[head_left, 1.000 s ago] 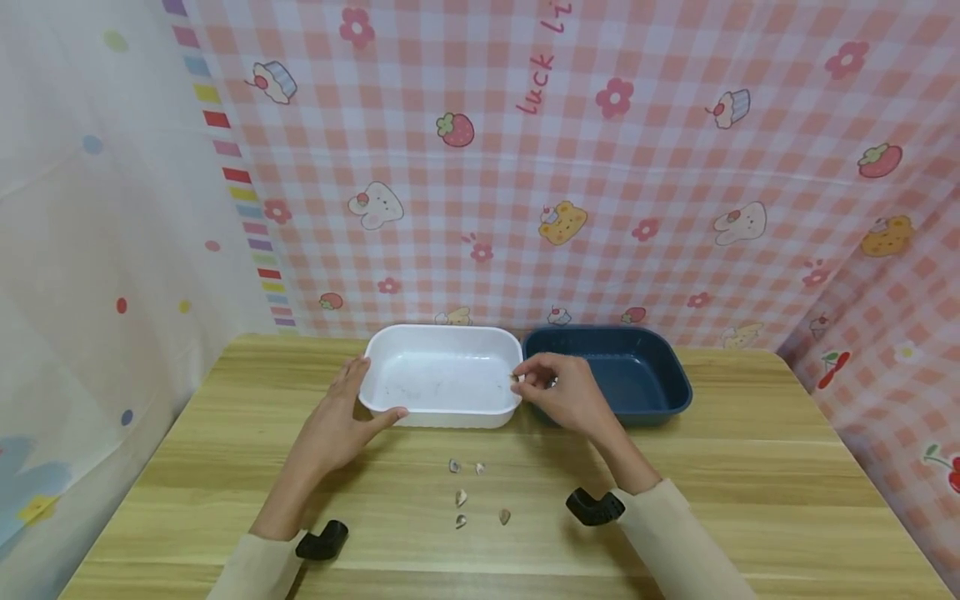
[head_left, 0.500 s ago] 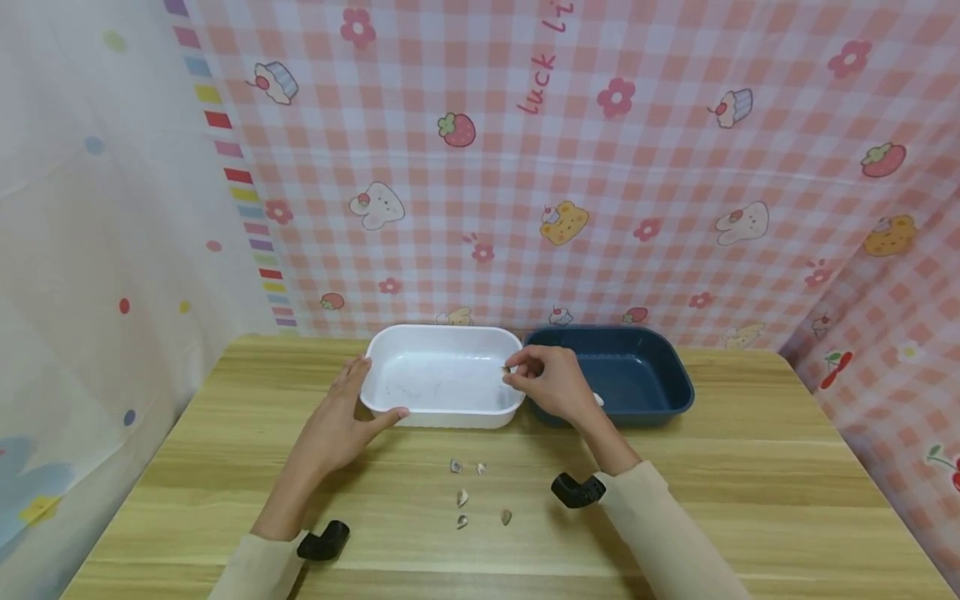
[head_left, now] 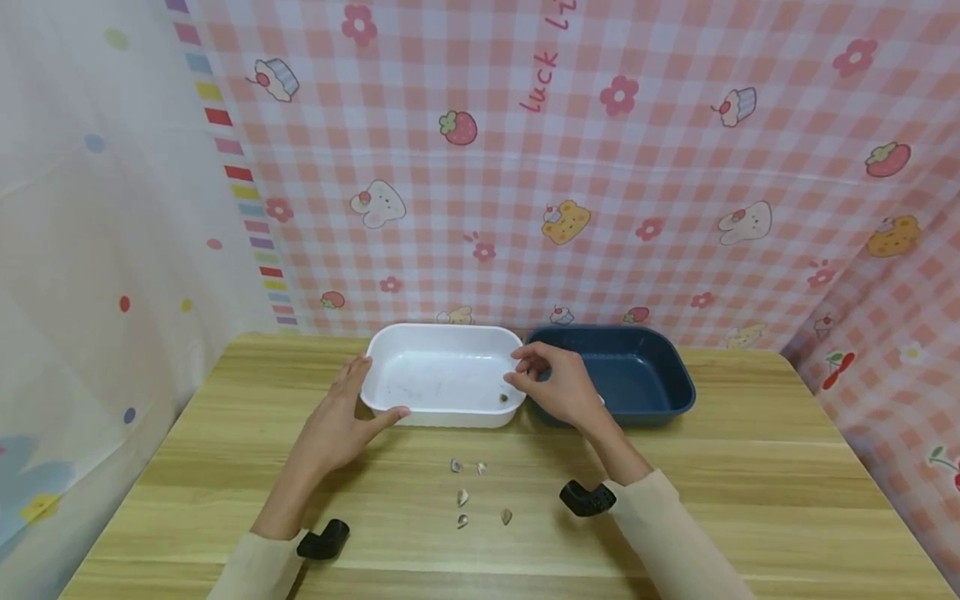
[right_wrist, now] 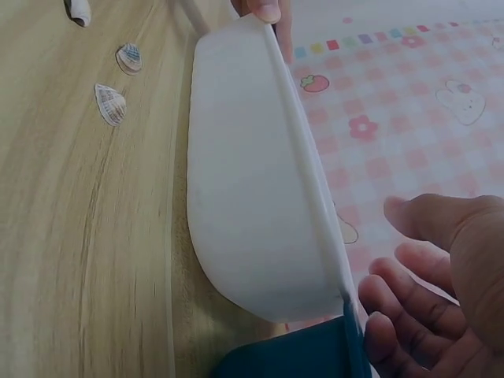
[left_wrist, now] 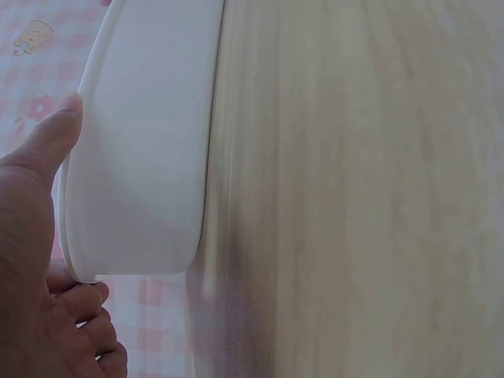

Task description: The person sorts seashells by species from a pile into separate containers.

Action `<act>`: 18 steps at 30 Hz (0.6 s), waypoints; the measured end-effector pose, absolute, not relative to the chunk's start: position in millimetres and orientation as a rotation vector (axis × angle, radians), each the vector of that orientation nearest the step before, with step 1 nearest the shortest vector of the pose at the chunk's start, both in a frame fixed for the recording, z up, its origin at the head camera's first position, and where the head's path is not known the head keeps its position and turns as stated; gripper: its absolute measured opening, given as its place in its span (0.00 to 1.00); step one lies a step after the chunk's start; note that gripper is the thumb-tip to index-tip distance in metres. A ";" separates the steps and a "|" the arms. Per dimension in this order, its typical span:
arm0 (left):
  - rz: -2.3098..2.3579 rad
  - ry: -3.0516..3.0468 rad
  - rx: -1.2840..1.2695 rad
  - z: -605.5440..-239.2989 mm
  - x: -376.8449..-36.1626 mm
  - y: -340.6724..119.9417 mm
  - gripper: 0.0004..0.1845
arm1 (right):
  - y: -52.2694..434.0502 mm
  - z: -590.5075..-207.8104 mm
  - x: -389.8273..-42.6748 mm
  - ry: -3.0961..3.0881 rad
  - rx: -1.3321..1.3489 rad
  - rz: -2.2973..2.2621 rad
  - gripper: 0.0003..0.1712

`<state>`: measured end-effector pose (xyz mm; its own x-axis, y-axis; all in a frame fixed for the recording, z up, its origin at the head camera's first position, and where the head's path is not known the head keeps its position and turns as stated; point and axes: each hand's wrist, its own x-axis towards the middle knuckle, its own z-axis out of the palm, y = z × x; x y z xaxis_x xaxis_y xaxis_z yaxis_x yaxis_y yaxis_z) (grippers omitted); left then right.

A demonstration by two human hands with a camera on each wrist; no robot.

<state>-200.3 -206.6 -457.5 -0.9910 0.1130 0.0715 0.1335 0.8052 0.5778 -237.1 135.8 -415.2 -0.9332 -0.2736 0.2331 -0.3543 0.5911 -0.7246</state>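
Note:
My left hand [head_left: 337, 421] grips the left end of a white basin [head_left: 442, 414], thumb on the front rim and fingers at the side wall. In the left wrist view, the fingers curl around the basin's corner. My right hand [head_left: 558, 383] hovers over the basin's right rim, thumb and fingers apart with nothing between them. Below its fingertips, a small dark seashell [head_left: 503, 398] lies on the basin floor near the right end. Several small seashells [head_left: 462, 497] lie on the table in front. Two ribbed ones show clearly in the right wrist view, including one shell [right_wrist: 110, 105].
A navy basin [head_left: 660, 412] stands against the white one's right side, partly behind my right hand. A small white thing [head_left: 601, 401] shows in it beside my wrist; its kind is hidden. A checked cloth [head_left: 480, 200] hangs behind the wooden table [head_left: 750, 483].
My right hand carried the seashell left over the white basin and let it go. The shell now lies inside, and the fingers have parted. My left hand has stayed in place.

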 end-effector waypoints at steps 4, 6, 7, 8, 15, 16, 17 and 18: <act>-0.945 -2.952 -0.203 -458.2 -200.8 -206.9 0.63 | 139.2 -414.4 -230.9 -2.722 0.573 1.264 0.18; -0.942 -2.949 -0.206 -458.4 -201.0 -207.2 0.63 | 140.2 -414.1 -227.1 -2.725 0.589 1.261 0.19; -0.942 -2.949 -0.206 -458.4 -201.0 -207.3 0.63 | 140.6 -413.9 -225.0 -2.725 0.595 1.259 0.19; -0.939 -2.949 -0.208 -458.5 -201.0 -207.4 0.63 | 140.8 -413.8 -222.9 -2.723 0.600 1.262 0.20; -0.943 -2.948 -0.216 -457.9 -200.5 -207.4 0.63 | 142.1 -413.9 -205.1 -2.715 0.623 1.279 0.20; -0.945 -2.948 -0.218 -458.0 -200.6 -207.4 0.63 | 142.6 -414.6 -202.8 -2.717 0.623 1.283 0.20; -0.947 -2.945 -0.220 -458.1 -200.8 -207.4 0.62 | 143.3 -415.5 -200.5 -2.720 0.620 1.284 0.19; -0.950 -2.945 -0.219 -458.1 -200.9 -207.4 0.62 | 144.2 -416.6 -198.6 -2.721 0.623 1.280 0.19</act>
<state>-200.9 -207.4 -458.1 -0.9893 0.1220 0.0804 0.1460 0.8026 0.5783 -198.6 144.2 -416.6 -0.9154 -0.3295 0.2312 -0.3882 0.5708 -0.7235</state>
